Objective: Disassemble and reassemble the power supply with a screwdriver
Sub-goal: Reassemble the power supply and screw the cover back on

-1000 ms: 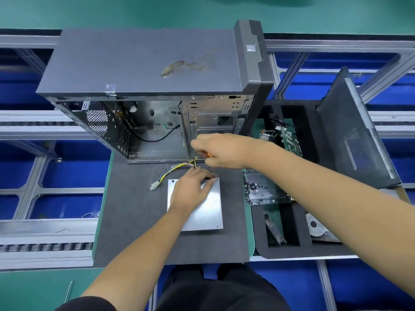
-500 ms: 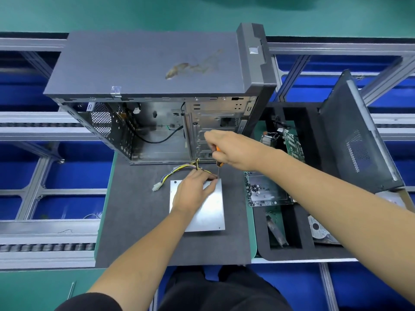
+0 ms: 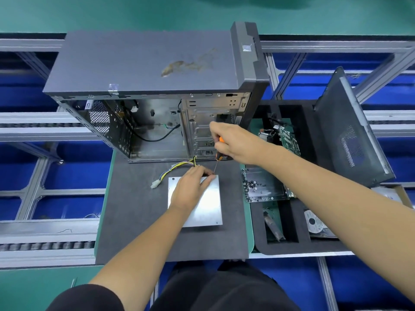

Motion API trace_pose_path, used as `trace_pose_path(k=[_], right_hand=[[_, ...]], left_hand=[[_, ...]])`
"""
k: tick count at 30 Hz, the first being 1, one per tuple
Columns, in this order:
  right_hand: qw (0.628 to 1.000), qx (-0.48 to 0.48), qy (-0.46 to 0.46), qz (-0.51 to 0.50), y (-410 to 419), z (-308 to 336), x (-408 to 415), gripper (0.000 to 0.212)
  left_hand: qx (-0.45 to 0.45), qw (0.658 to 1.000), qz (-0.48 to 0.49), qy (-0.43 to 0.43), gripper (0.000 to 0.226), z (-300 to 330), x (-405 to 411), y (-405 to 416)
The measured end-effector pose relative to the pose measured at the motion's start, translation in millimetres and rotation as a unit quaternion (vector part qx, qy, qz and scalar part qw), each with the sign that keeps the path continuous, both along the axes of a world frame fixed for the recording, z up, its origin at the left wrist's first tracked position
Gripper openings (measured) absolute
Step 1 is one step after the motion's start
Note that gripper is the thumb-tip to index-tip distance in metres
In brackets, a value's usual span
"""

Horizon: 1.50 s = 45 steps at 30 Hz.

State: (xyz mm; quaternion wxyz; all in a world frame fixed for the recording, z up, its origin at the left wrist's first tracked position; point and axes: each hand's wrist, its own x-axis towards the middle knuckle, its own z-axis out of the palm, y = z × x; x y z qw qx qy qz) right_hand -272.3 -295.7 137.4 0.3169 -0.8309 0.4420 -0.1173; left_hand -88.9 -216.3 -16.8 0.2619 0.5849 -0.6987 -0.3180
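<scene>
Head view: over the last second the screwdriver [image 3: 219,151], gripped by the curled fingers of the right hand [image 3: 233,140], has been raised from a low, flat hold to near upright, and its thin shaft has been lowered so that the tip now appears to meet the far right corner of the power supply [image 3: 202,207]. It is judged that a corner screw is being driven or loosened, though no screw can be made out. The left hand [image 3: 190,189] is pressed on the far edge of the unit, fingertips pinching close beside the tip. The power supply is laid flat on the dark, felt-like mat [image 3: 134,221] of the surface, near the open case [image 3: 157,86]; its lid is smooth brushed metal, rectangular, with small corner holes. A bundle of yellow and black wires [image 3: 177,168] is trailed leftward to a white plastic plug.
</scene>
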Motion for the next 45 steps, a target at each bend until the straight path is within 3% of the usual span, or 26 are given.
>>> trace_pose_path(k=[18, 36, 45], right_hand=[[0.997, -0.011, 0.038, 0.066, 3, 7, 13, 0.012], [0.992, -0.037, 0.080, 0.091, 4, -3, 25, 0.015], [0.989, -0.043, 0.104, 0.092, 4, -4, 28, 0.017]], left_hand=[[0.056, 0.998, 0.013, 0.032, 0.011, 3, -2, -2], [-0.036, 0.999, 0.010, -0.006, 0.017, -3, -1, -1], [-0.040, 0.999, 0.002, -0.027, 0.015, -2, -2, -1]])
